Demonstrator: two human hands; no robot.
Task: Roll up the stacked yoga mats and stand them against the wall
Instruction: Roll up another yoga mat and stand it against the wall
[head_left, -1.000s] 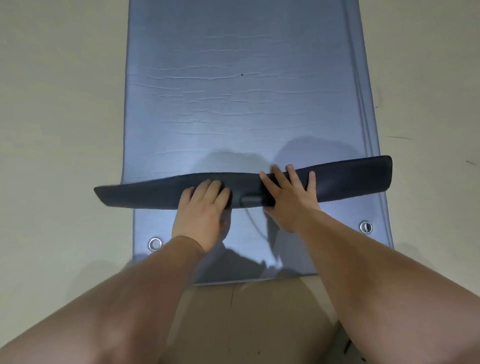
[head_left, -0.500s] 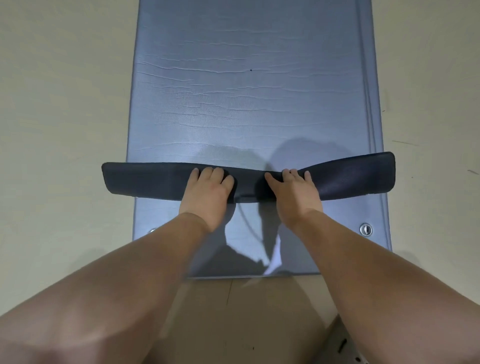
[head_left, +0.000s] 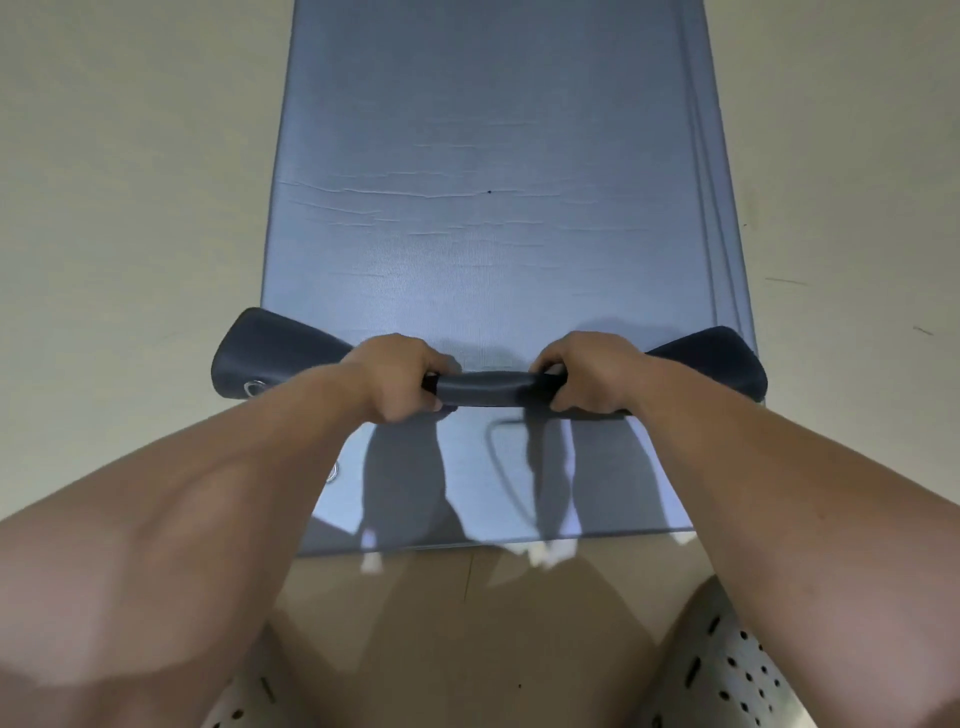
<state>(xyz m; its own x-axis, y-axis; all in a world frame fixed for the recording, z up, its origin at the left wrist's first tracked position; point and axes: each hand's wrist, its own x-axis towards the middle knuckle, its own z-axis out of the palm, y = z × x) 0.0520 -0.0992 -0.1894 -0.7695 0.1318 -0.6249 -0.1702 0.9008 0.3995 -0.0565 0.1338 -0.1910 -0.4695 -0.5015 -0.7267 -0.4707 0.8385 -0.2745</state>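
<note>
Blue-grey yoga mats (head_left: 493, 156) lie stacked flat on the floor, running away from me. The near end of the top mat is curled into a tight dark roll (head_left: 488, 387) lying crosswise. My left hand (head_left: 400, 376) grips the roll left of centre, fingers curled around it. My right hand (head_left: 587, 374) grips it right of centre the same way. The roll's two ends (head_left: 260, 353) flare out wider and looser than the middle. A metal eyelet (head_left: 253, 387) shows at the left end. The mat below (head_left: 467, 493) lies bare in front of the roll.
Pale floor (head_left: 130, 208) lies on both sides of the mats. The edges of lower mats (head_left: 719, 208) show as lines along the right side. A second eyelet (head_left: 332, 470) sits in the lower mat near my left forearm. White perforated shoes (head_left: 727, 675) are at the bottom.
The hands went from pressing flat on the folded end to gripping it with curled fingers. The roll has tightened in the middle and moved further up the mat.
</note>
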